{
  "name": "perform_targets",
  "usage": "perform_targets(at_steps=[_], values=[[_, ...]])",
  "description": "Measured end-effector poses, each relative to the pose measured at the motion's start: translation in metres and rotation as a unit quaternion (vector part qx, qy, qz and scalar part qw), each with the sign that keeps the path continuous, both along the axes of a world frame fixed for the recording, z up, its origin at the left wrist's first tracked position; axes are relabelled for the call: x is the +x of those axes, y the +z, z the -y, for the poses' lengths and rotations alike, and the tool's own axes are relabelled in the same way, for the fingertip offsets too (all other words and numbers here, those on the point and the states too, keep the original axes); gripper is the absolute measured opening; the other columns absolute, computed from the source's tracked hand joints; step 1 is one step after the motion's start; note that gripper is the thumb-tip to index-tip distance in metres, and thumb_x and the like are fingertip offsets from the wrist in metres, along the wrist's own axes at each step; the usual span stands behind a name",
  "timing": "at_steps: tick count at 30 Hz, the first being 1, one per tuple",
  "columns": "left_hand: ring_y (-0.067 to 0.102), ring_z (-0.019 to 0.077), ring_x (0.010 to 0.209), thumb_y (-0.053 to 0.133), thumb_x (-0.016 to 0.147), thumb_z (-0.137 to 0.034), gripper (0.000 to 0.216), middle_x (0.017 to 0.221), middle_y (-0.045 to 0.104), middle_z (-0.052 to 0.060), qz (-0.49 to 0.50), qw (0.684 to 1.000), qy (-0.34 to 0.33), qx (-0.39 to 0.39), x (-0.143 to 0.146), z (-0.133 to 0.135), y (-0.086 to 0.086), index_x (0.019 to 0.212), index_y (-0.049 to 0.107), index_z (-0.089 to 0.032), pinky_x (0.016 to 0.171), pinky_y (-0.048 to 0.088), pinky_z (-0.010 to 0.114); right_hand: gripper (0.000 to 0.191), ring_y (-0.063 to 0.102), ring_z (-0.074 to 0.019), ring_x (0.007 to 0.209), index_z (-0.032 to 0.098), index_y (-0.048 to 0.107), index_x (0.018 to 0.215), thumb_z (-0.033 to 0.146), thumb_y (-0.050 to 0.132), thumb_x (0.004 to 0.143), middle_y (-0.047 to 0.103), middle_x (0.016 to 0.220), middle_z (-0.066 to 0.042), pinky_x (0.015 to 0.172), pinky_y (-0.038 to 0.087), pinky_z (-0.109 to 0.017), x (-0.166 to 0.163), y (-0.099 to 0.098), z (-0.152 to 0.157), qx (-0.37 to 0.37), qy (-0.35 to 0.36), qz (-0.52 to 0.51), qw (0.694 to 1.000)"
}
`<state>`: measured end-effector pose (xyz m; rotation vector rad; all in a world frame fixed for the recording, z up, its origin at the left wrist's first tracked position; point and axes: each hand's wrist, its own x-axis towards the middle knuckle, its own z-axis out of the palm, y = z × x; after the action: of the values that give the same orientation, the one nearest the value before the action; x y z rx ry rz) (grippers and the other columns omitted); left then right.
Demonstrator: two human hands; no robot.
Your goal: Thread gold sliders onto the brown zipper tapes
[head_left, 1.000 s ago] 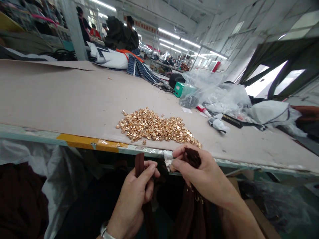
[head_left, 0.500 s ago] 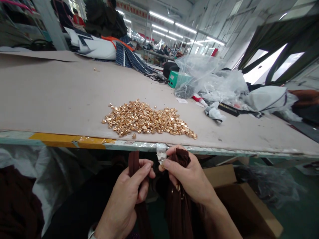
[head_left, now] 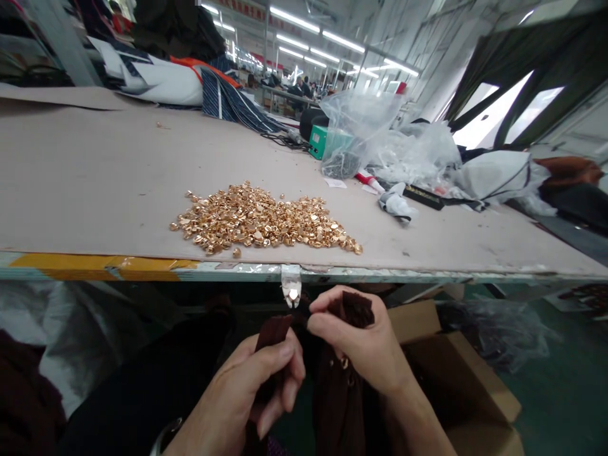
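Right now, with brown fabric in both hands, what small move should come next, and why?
I'd likely guide the brown strip in the left hand slightly up toward the gold piece: that piece sits at the tip of the fixture on the table edge, and the strip's end shows just below it.

Has drawn the bare right hand (head_left: pixel 365 342) back, rightward and nearer, from the small pale forked fitting (head_left: pixel 291 280) on the near edge of the grey-beige surface (head_left: pixel 118 177), no longer overlapping it. Has left a shiny gold-coloured piece (head_left: pixel 293 294) in the fitting's tip, earlier at the fingertips. Has brought the bare left hand (head_left: pixel 242 383) closer to the right, tilting the flat dark-brown fabric strip (head_left: pixel 274 332), upright before, rightward.
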<state>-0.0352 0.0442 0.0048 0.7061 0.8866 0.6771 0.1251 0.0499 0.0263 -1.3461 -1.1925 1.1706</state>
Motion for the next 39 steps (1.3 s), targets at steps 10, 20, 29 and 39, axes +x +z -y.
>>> perform_targets(at_steps=[10, 20, 29, 39], values=[[0.056, 0.0155, 0.065, 0.059, 0.081, -0.038, 0.019, 0.072, 0.063, 0.002, -0.075, 0.986, -0.052, 0.138, 0.002, -0.002, 0.001, 0.080, 0.066, -0.020, 0.057, 0.045, 0.023, 0.016, 0.045, -0.0074, 0.042, 0.016, 0.062, 0.073, 0.030, 0.067, 0.078, 0.053, 0.050, 0.005, 0.042, 0.035, -0.019, -0.003, -0.004, 0.014, -0.036, 0.060, -0.047, 0.996], [0.045, 0.0122, 0.063, 0.061, 0.081, -0.042, 0.024, 0.066, 0.052, -0.002, -0.169, 0.962, 0.042, 0.211, -0.004, -0.006, -0.004, 0.070, 0.063, -0.020, 0.058, 0.039, 0.020, 0.008, 0.053, -0.0119, 0.060, 0.016, 0.067, 0.084, 0.018, 0.060, 0.083, 0.061, 0.070, -0.001, 0.057, 0.041, -0.024, 0.000, -0.016, 0.016, 0.153, 0.075, 0.188, 0.967], [0.024, 0.0019, 0.040, 0.067, 0.077, -0.041, 0.025, 0.054, 0.042, -0.007, -0.044, 0.996, 0.051, 0.055, -0.003, -0.011, -0.009, 0.074, 0.062, -0.017, 0.038, 0.017, 0.015, 0.011, 0.058, -0.0139, 0.065, 0.020, 0.066, 0.088, 0.014, 0.059, 0.082, 0.064, 0.075, -0.002, 0.061, 0.045, -0.026, -0.004, -0.016, 0.022, 0.205, 0.054, 0.159, 0.964], [0.038, 0.0008, 0.035, 0.074, 0.072, -0.029, 0.018, 0.047, 0.050, -0.006, 0.073, 0.993, 0.080, -0.050, -0.004, -0.014, -0.003, 0.070, 0.063, -0.016, 0.036, 0.029, 0.010, 0.019, 0.038, -0.0047, 0.042, 0.015, 0.064, 0.070, 0.032, 0.072, 0.074, 0.052, 0.055, 0.004, 0.039, 0.029, -0.018, -0.015, -0.017, 0.011, -0.011, 0.022, -0.120, 0.992]])
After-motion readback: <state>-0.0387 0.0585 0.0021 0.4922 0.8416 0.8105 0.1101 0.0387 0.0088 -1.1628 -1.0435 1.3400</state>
